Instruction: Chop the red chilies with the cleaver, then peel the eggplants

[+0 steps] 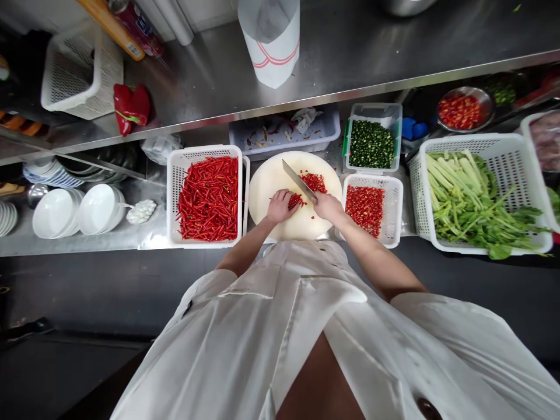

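Note:
My right hand [328, 206] is wrapped round the handle of a kitchen knife [299, 178], whose broad blade points up and left across a round white cutting board [271, 169]. My left hand [281, 206] is closed over a small bunch of red chilies [294, 200], its fingers pressing them to the board just left of the blade. Chopped red chili [313, 181] lies in a pile beyond the knife, with a few loose bits nearby. To the left of the board, a white basket [205, 153] is filled with whole red chilies [209, 198].
Right of the board stand a white basket of chopped red chili [365, 207] and a clear tub of chopped green pieces [371, 143]. Leafy greens [476, 198] fill a larger basket. Behind is a grey-blue tray [284, 146], under a steel shelf [210, 70]. White bowls [56, 210] are stacked left.

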The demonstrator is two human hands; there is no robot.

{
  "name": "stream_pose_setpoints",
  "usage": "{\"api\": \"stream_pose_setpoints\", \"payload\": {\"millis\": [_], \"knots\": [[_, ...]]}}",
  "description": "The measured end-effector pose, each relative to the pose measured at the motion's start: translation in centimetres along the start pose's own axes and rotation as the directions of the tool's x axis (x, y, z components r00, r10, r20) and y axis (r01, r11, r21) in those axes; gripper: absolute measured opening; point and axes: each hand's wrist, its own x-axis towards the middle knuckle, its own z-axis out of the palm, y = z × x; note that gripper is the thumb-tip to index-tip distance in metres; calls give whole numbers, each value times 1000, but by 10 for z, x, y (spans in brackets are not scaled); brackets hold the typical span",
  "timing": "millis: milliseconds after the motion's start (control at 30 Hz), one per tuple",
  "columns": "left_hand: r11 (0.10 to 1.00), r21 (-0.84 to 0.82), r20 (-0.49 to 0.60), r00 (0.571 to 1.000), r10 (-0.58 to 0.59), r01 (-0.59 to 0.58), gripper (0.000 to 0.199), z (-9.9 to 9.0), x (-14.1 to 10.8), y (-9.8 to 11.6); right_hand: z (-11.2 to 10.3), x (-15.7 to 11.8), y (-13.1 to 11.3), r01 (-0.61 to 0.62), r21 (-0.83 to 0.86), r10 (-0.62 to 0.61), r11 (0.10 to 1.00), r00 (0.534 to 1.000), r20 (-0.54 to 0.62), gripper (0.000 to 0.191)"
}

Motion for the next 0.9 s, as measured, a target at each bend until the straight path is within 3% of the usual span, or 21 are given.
{"api": "stream_pose_setpoints", "payload": {"millis": [167,267,667,900], "knots": [[970,-111,132,965,229,-215,26,-8,11,-7,-2,-3,-24,-2,-13,2,1000,1000,25,42],[949,-157,165,940,298,-273,22,-7,16,-10,3,6,-37,-23,-19,24,1000,999,34,42],[938,-179,178,928,328,-297,21,-10,10,-16,12,5,-58,-59,-47,60,997,998,11,43],[946,-229,179,945,274,-231,22,-14,7,-22,24,-2,-49,-99,-72,101,993,994,31,45]]}}
